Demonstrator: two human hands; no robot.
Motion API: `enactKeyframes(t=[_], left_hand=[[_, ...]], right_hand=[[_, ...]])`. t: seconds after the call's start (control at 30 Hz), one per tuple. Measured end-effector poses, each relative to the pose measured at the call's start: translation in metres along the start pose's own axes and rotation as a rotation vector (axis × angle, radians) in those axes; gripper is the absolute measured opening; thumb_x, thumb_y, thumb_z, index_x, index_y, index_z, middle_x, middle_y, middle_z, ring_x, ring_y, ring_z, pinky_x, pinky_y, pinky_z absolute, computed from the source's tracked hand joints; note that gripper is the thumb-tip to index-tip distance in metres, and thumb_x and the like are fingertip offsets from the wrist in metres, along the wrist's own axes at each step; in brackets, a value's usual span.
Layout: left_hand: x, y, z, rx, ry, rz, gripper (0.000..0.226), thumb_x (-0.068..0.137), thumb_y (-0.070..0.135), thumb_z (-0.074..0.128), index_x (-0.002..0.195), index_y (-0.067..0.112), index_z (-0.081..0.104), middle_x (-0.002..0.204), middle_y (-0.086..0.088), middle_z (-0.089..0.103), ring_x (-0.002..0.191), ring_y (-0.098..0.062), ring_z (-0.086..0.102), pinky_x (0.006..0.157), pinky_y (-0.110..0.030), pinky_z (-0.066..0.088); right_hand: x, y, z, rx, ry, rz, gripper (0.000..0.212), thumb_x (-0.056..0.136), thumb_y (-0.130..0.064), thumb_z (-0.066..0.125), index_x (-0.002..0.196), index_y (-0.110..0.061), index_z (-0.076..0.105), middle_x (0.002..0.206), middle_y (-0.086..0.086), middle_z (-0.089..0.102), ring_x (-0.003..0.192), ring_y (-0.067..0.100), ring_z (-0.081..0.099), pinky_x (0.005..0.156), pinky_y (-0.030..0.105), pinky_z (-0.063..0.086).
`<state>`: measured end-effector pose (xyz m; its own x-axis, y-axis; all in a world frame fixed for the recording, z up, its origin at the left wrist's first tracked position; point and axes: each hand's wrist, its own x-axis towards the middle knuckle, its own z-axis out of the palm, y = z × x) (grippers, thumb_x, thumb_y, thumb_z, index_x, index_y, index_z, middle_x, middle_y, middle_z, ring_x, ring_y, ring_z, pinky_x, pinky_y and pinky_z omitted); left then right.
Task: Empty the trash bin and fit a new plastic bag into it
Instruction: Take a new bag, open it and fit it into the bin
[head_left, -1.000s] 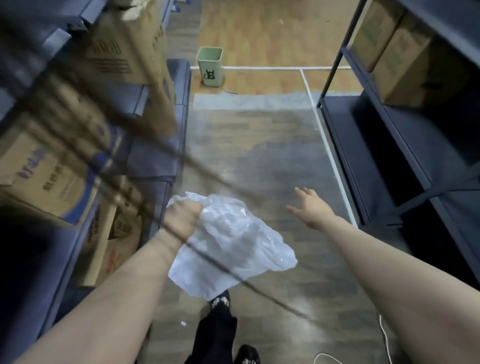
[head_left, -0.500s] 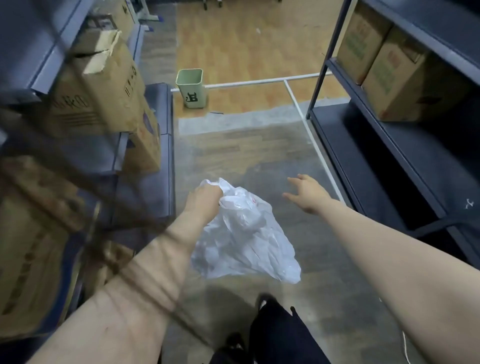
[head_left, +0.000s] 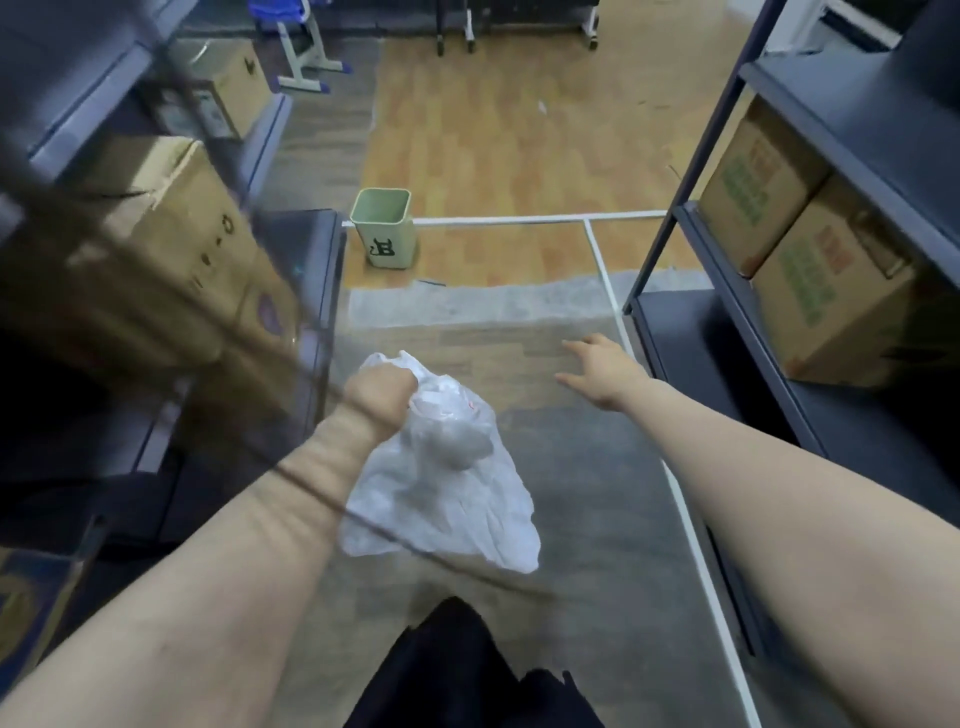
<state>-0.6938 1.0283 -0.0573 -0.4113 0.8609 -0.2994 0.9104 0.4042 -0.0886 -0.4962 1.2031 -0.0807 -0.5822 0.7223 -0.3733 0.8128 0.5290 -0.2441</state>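
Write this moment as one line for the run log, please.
left hand: grips white plastic bag | right hand: open, empty | green trash bin: ahead on floor, upright, no bag fitted

Crumpled white bag (head_left: 441, 493); empty green bin (head_left: 383, 226)

Standing upright on the floor (head_left: 519, 156), a pale green trash bin (head_left: 384, 228) with a dark mark on its front, just beside the corner of the left shelving (head_left: 317, 260) and touching a white line (head_left: 519, 221) taped across the boards. Sitting on the right shelving (head_left: 737, 332), two cardboard boxes (head_left: 810, 270) side by side with green print. Resting on the left shelves, more cardboard cartons (head_left: 197, 223), blurred.
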Motion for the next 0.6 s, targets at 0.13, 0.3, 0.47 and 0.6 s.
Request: enactKeyframes(t=[0.13,0.3,0.47,0.6], left_hand=[[0.087,0.006,-0.016,-0.059,-0.009,-0.010,0.023,0.092,0.007,0.044,0.104,0.008,0.064,0.117,-0.014,0.061,0.058,-0.014,0.036,0.082,-0.032,0.044],[0.197,0.007,-0.027,-0.051,0.000,0.003,0.026,0.092,0.008,0.044,0.111,0.007,0.062,0.115,-0.014,0.063,0.108,-0.030,0.058,0.080,-0.031,0.044],[0.291,0.016,-0.062,0.057,-0.025,0.075,0.017,0.091,0.006,0.047,0.095,0.013,0.062,0.105,-0.011,0.066,0.098,-0.028,0.063,0.064,-0.027,0.035],[0.365,0.027,-0.083,0.052,-0.001,0.094,0.025,0.089,0.001,0.046,0.068,0.015,0.042,0.098,-0.012,0.062,0.089,-0.028,0.060,0.053,-0.025,0.029]], right_hand=[[0.074,0.015,-0.033,-0.032,-0.006,-0.010,0.061,0.095,-0.041,0.048,0.147,-0.017,0.028,0.155,0.012,0.022,0.141,0.028,0.026,0.112,0.041,0.032],[0.172,0.036,-0.084,-0.039,0.022,0.008,0.061,0.096,-0.042,0.045,0.149,-0.021,0.022,0.158,0.009,0.013,0.143,0.027,0.023,0.110,0.043,0.034],[0.249,0.069,-0.132,-0.088,0.006,0.029,0.059,0.097,-0.042,0.044,0.148,-0.021,0.023,0.158,0.009,0.015,0.143,0.027,0.023,0.111,0.044,0.034],[0.311,0.099,-0.162,-0.110,-0.008,0.029,0.060,0.097,-0.041,0.044,0.149,-0.019,0.022,0.157,0.012,0.015,0.144,0.028,0.020,0.111,0.041,0.030]])
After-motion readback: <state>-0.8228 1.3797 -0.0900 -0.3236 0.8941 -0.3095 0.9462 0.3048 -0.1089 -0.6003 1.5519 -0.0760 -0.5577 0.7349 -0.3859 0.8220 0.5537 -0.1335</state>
